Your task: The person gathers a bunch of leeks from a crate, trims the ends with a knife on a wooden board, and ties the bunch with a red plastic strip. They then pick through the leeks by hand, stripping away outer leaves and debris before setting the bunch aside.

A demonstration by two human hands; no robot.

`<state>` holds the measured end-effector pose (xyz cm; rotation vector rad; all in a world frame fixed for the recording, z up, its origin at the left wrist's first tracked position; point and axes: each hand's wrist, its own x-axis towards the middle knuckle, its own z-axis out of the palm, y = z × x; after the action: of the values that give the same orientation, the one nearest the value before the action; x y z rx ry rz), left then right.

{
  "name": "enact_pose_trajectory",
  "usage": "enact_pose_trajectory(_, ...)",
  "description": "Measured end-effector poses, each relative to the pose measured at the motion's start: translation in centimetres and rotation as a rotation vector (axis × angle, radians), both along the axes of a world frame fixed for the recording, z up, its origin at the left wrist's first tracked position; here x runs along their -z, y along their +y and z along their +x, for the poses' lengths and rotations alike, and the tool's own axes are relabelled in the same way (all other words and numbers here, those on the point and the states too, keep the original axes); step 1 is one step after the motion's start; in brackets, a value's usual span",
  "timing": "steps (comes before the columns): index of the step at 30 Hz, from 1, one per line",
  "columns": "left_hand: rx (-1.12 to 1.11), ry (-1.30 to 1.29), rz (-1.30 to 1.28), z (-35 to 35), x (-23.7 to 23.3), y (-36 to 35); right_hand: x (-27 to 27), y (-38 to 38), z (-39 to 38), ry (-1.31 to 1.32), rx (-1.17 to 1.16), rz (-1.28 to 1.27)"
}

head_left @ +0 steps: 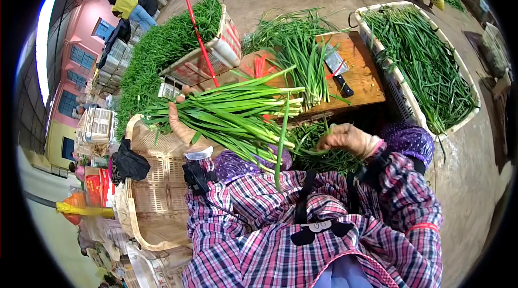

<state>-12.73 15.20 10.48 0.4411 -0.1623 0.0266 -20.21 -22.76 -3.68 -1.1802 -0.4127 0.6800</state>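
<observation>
A loose bunch of long green stalks (pixel 232 112) lies across my left hand (pixel 184 125), whose fingers curl round it from below; the pale cut ends point right. One stalk hangs down at the front of the bunch. Right of the bunch, my right hand (pixel 348 139) has its fingers pinched together, with a thin green strand by the fingertips. Beyond it, a wooden board (pixel 361 66) bears another pile of stalks (pixel 305 66) and a cleaver (pixel 339 71) with a black handle. Red strips (pixel 260 66) lie left of that pile.
A crate of greens (pixel 426 66) stands at the right, a heaped crate (pixel 224 45) at the back left with a red pole (pixel 200 39). An open basket (pixel 156 180) is at my left. Trimmed leaves lie below the board. A person (pixel 129 7) in yellow is far off.
</observation>
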Motion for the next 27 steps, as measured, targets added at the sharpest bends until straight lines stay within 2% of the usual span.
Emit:
enact_pose_trajectory(1, -0.003, 0.002, 0.002, -0.2, -0.2, -0.2, 0.5, -1.5, 0.3, -0.091, -0.086, -0.298)
enact_pose_trajectory(3, -0.061, -0.054, -0.021, -0.5, -0.7, -1.1, -4.6, -2.3, -0.5, -0.3, -0.183, -1.123)
enact_pose_trajectory(4, -0.054, -0.109, 0.044, -0.8, -1.0, -1.5, -3.5, -2.9, -0.9, -0.733, -0.087, -1.235)
enact_pose_trajectory(5, -0.049, -0.11, 0.044, -0.7, -1.2, -1.7, -3.6, -2.8, -0.8, -0.731, -0.083, -1.237)
enact_pose_trajectory(7, -0.003, -0.19, 0.118, -0.7, -1.4, -2.0, -4.1, -2.3, -0.3, -0.465, 0.281, -0.532)
enact_pose_trajectory(10, 0.027, -0.252, 0.164, -0.6, -1.4, -2.9, -5.1, 0.7, 1.8, -0.399, 0.323, -0.102)
enact_pose_trajectory(11, 0.013, -0.276, 0.198, -0.6, -1.4, -3.2, -5.8, 2.0, 2.4, -0.344, 0.333, -0.015)
enact_pose_trajectory(13, 0.069, -0.263, 0.174, -0.8, -1.9, -3.7, -6.8, 4.2, 3.2, -0.327, 0.402, -0.031)
enact_pose_trajectory(15, 0.14, -0.246, 0.194, -0.9, -2.1, -4.1, -9.0, 6.0, 2.8, -0.104, 0.343, 0.045)
enact_pose_trajectory(16, 0.083, -0.192, 0.179, -1.2, -2.2, -4.4, -7.4, 7.3, 3.0, 0.055, 0.406, 0.297)
enact_pose_trajectory(17, 0.083, -0.187, 0.182, -1.4, -2.2, -4.5, -7.3, 7.5, 2.9, 0.092, 0.466, 0.226)
enact_pose_trajectory(19, 0.077, -0.148, 0.16, -1.3, -2.1, -4.4, -7.5, 7.6, 2.1, 0.058, 0.502, 0.243)
enact_pose_trajectory(22, 0.043, -0.147, 0.197, -0.7, -1.7, -3.9, -6.6, 7.6, 0.9, -0.025, 0.455, 0.185)
enact_pose_trajectory(23, 0.018, -0.143, 0.174, -0.6, -1.4, -3.9, -6.5, 7.0, 0.7, -0.222, 0.453, -0.084)
enact_pose_trajectory(25, 0.034, -0.16, 0.188, -0.4, -1.2, -3.6, -4.6, 5.9, 0.6, -0.407, 0.438, -0.299)
enact_pose_trajectory(26, 0.044, -0.182, 0.205, -0.2, -1.1, -3.4, -2.7, 5.4, 0.7, -0.255, 0.405, -0.111)
enact_pose_trajectory(27, 0.049, -0.185, 0.179, -0.3, -1.1, -3.5, -3.7, 3.8, 0.3, -0.197, 0.312, -0.211)
